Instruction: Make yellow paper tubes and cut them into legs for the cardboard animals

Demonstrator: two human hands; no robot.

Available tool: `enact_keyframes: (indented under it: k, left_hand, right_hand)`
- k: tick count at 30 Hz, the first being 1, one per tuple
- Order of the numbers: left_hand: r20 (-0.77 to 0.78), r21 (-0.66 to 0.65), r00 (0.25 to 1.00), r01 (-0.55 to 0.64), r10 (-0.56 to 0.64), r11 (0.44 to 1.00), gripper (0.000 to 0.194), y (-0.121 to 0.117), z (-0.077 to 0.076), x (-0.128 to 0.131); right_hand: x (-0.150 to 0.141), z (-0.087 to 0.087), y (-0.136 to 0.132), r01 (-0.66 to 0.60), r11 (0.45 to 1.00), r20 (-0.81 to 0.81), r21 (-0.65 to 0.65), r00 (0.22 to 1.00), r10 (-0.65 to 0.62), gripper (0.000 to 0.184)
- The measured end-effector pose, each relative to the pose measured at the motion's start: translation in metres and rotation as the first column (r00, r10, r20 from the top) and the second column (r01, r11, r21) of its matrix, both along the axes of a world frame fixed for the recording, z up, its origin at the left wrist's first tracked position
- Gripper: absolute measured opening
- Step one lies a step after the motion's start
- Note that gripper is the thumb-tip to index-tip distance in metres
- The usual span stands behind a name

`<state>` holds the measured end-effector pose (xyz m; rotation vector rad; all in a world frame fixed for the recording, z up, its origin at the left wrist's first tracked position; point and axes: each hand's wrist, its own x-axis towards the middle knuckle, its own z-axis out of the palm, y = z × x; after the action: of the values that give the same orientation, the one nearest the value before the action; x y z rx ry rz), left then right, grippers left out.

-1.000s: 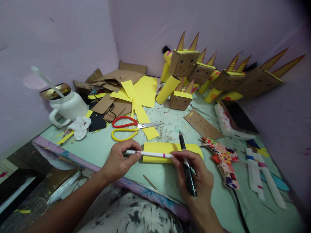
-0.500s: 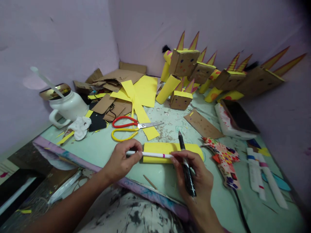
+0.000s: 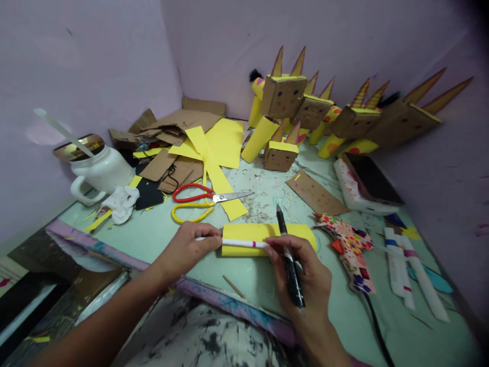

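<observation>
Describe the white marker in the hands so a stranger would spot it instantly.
On the pale green table, find the yellow roll near the front edge. In front of it, the slim white marker is held nearly level between left hand and right hand. White with a magenta band, unlike the black pen, it is also held, unlike the white markers lying at right.

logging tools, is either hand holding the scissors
No, the scissors lie on the table, while the left hand and right hand hold a white pen between them.
</observation>
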<state>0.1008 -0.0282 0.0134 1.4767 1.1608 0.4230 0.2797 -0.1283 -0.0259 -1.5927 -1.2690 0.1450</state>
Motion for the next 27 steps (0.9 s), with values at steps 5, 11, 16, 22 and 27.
enact_keyframes:
  k: [5,11,16,22,27]
  left_hand:
    - [0.075,-0.267,0.996,-0.022,0.044,0.964,0.023,0.0048,0.0007,0.0047]
    - [0.055,-0.291,0.996,-0.048,0.066,0.955,0.023,0.0028,0.0032,0.0060]
    - [0.022,-0.266,0.996,-0.076,0.085,0.961,0.024,0.0012,0.0045,0.0080]
    - [-0.024,-0.230,0.994,-0.109,0.106,0.967,0.025,-0.0021,0.0032,0.0088]
    - [-0.041,-0.236,0.992,-0.127,0.121,0.963,0.028,-0.0034,0.0006,0.0079]
  right_hand:
    - [0.0006,0.0018,0.0001,0.001,1.000,0.010,0.005,1.000,-0.001,0.009]
    - [0.0012,0.0024,0.0011,-0.011,1.000,0.012,0.017,1.000,0.010,0.008]
    - [0.0014,0.0020,0.0001,-0.015,1.000,-0.007,0.008,1.000,0.016,0.009]
    - [0.0019,0.0021,0.0003,-0.019,1.000,0.001,0.022,1.000,0.019,0.009]
    - [0.0020,0.0030,-0.0013,-0.033,0.999,0.000,0.015,0.999,0.033,0.010]
